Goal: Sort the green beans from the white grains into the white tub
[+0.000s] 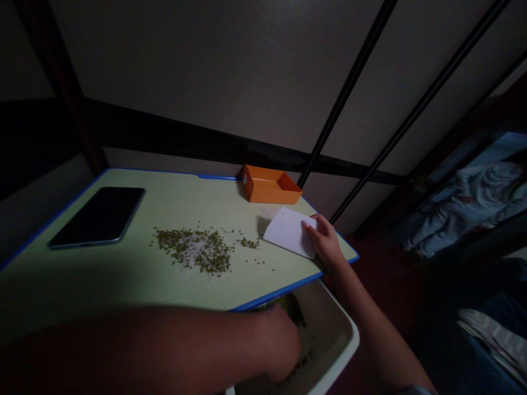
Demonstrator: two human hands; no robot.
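Note:
My right hand [325, 241] grips a white flat card [290, 231] by its right edge, holding it tilted on the pale green table [123, 274] near the right corner. A pile of green beans mixed with white grains [195, 249] lies at the table's middle, left of the card. My left hand [280, 343] reaches below the table's front edge into a white bin [341, 340] that holds some green beans; its fingers are hidden.
An orange open box [269, 186] stands at the back edge of the table. A dark phone or tablet [99, 216] lies at the left. The table has a blue rim. Clothes and fabric lie in the dark at right.

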